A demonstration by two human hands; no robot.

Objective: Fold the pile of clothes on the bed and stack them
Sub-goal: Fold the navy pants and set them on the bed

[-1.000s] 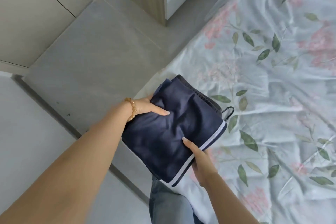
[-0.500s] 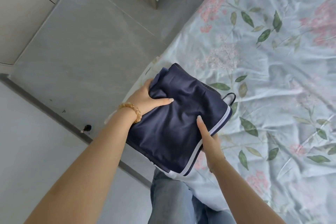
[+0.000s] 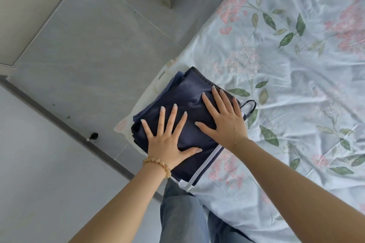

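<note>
Now, left hand (image 3: 167,140) flat with fingers spread, pressing the folded navy garment (image 3: 187,122), right hand (image 3: 223,122) likewise flat on it, garment at frame centre on the floral bed (image 3: 296,89) corner, grey floor (image 3: 94,55) upper left.

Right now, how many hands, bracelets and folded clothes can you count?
Hands: 2, the left hand and the right hand, both flat on the clothes
Bracelets: 1 amber bead bracelet
Folded dark navy garment with white stripe: 1 bundle; layers cannot be counted
Total: 4
</note>
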